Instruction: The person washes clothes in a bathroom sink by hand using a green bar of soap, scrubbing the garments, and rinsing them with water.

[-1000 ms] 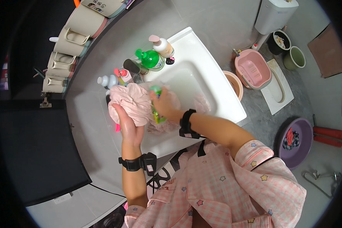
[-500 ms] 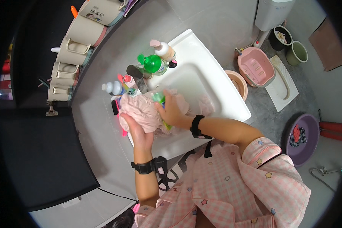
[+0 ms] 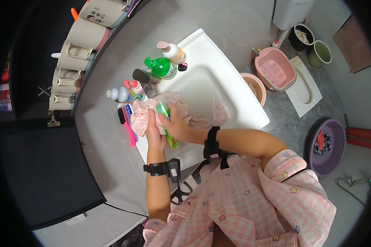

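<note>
Over the near left part of the white sink [image 3: 251,111], my left hand [image 3: 155,138] is closed round a bunched pale pink cloth [image 3: 140,117]. More of the wet cloth trails to the right into the basin. My right hand [image 3: 179,126] grips a green-and-yellow plastic packet [image 3: 164,110], perhaps a wrapped laundry soap bar, and holds it against the cloth. Its lower end shows below the fingers, and the middle is covered by them. A black strap with a small device is on each wrist.
Along the sink's left edge stand a cream pump bottle [image 3: 174,53], a green pump bottle [image 3: 163,68], the faucet [image 3: 146,77], a pink-topped bottle [image 3: 134,86] and a pink brush [image 3: 129,129]. Mugs [image 3: 74,57] line a shelf. Basins [image 3: 275,69] and a purple tub [image 3: 338,152] stand right.
The pink cloth has sunk lower and is gathered more tightly in my left hand. My right hand has shifted slightly left and down, and more of the green packet shows.
</note>
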### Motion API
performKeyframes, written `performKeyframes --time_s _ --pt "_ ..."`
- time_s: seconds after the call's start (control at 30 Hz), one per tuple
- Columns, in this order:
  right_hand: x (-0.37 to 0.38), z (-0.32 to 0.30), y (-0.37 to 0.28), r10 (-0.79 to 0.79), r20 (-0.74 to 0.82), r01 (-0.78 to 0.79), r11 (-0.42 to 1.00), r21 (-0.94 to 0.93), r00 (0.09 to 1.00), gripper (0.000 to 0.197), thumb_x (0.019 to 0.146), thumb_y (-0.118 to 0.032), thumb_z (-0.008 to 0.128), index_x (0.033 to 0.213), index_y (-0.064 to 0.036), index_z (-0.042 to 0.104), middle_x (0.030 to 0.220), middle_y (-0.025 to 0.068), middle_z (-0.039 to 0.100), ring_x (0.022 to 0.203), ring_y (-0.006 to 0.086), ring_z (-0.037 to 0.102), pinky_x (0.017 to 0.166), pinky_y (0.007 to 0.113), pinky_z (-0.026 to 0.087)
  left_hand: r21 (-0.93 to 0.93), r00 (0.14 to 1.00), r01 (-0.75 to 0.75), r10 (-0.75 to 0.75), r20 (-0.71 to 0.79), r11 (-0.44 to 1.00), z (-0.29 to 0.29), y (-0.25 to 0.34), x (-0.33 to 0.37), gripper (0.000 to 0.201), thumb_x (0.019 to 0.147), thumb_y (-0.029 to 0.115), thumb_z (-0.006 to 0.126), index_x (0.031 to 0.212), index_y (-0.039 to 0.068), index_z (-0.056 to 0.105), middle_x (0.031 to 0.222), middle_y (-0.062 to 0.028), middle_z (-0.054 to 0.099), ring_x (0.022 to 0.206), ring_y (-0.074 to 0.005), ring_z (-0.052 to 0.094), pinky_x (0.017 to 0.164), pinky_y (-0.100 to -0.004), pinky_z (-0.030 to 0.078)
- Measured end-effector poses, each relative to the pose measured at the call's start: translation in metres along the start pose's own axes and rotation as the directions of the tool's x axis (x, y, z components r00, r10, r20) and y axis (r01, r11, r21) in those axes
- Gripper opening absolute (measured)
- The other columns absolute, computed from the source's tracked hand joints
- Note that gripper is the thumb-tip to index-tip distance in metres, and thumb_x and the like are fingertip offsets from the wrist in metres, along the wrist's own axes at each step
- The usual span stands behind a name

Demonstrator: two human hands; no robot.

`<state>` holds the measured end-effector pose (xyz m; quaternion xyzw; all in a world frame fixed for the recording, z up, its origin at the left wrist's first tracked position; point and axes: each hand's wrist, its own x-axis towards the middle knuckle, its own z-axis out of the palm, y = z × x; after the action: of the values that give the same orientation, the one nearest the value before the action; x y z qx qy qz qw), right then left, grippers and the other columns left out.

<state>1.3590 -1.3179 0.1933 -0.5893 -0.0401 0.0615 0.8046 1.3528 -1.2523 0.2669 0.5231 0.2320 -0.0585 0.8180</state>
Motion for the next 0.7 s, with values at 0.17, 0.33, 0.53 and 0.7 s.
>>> performKeyframes --time_s 0.17,0.33,0.53,0.7 --pt "0.019 -0.042 0.035 0.210 -0.097 -0.231 0.866 -0.444 0.973 0.061 0.086 -0.038 0.048 0.127 0.0018 0.027 0.112 0.0323 0.043 0.102 0.0412 0.047 0.086 0.046 0.037 -0.033 0.995 -0.097 0.098 0.030 0.995 0.004 0.025 -0.015 0.044 0.089 0.026 0.052 0.124 0.002 0.041 0.118 -0.0100 0.052 0.106 -0.0202 0.052 0.091 -0.0320 0.041" --pt "0.058 -0.091 -0.029 0.090 -0.123 -0.125 0.942 -0.311 0.988 0.057 0.086 -0.038 0.048 0.124 0.0002 0.031 0.105 0.0286 0.050 0.095 0.0354 0.053 0.079 0.040 0.043 0.335 0.997 -0.076 0.073 0.021 0.939 -0.020 0.061 -0.018 0.052 0.079 0.008 0.063 0.124 0.000 0.040 0.118 -0.0099 0.050 0.108 -0.0178 0.050 0.092 -0.0297 0.040" --pt "0.065 -0.067 -0.037 0.228 0.397 -0.218 0.973 -0.071 0.889 0.047 0.087 -0.033 0.049 0.121 -0.0021 0.039 0.105 0.0184 0.054 0.092 0.0246 0.055 0.078 0.032 0.043 0.807 0.911 -0.411 0.164 0.377 0.424 0.030 0.066 -0.005 0.046 0.073 0.012 0.068 0.113 -0.003 0.050 0.109 -0.0080 0.055 0.095 -0.0152 0.054 0.084 -0.0268 0.041" --pt "0.033 -0.052 -0.033 0.388 0.507 -0.625 0.621 0.473 0.769 0.028 0.085 -0.023 0.050 0.107 -0.0046 0.051 0.100 0.0071 0.058 0.085 0.0170 0.057 0.068 0.030 0.046 0.763 0.740 -0.631 0.402 0.539 0.138 0.027 0.012 0.032 0.027 0.080 0.009 0.060 0.103 -0.003 0.053 0.100 -0.0094 0.055 0.090 -0.0141 0.052 0.078 -0.0259 0.043"
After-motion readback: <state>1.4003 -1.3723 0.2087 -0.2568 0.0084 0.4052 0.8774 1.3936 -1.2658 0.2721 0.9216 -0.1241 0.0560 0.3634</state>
